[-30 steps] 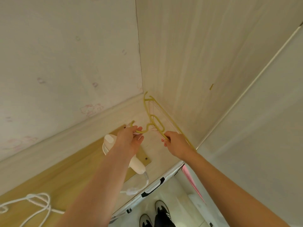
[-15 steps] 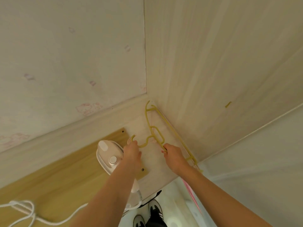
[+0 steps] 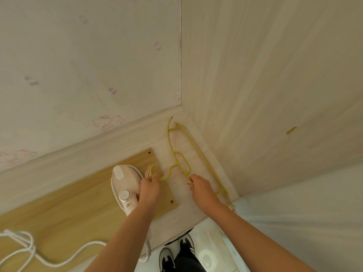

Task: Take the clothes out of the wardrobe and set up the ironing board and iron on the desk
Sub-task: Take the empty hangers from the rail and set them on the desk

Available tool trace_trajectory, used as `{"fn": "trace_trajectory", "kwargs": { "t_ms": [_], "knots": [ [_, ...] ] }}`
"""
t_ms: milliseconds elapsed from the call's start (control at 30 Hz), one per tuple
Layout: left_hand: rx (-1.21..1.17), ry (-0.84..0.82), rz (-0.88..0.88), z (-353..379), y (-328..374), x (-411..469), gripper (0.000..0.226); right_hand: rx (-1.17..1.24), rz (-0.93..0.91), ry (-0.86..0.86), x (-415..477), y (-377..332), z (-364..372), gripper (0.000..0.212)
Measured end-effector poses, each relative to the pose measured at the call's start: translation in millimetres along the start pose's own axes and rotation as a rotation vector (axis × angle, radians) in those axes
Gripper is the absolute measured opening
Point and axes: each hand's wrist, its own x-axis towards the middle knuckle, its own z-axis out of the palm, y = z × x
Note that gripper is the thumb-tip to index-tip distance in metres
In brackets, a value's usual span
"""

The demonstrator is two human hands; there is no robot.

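Left hand (image 3: 149, 186) pinches the hook of a thin yellow plastic hanger (image 3: 179, 160); right hand (image 3: 200, 188) closes on its neck. Hanger lies on the pale wooden desk (image 3: 176, 211) at the far right corner, white iron (image 3: 125, 185) just left.

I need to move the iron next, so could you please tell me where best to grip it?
Grip the iron by its narrow rear handle, just behind the round dial, coming from above on the near side. It lies flat on the desk, nose pointing away; the left hand partly hides the handle.
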Motion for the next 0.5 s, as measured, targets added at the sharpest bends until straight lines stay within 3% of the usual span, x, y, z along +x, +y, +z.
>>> {"fn": "trace_trajectory", "kwargs": {
  "t_ms": [267,500],
  "knots": [
    [-0.007,-0.013,0.067,15.7,19.0,5.2,0.034,-0.017,0.048,0.12,5.3,9.0,-5.1,0.016],
    [0.09,0.091,0.176,25.4,8.4,2.2,0.034,-0.205,0.051,0.125,9.8,11.8,-2.8,0.021]
  ]
}}
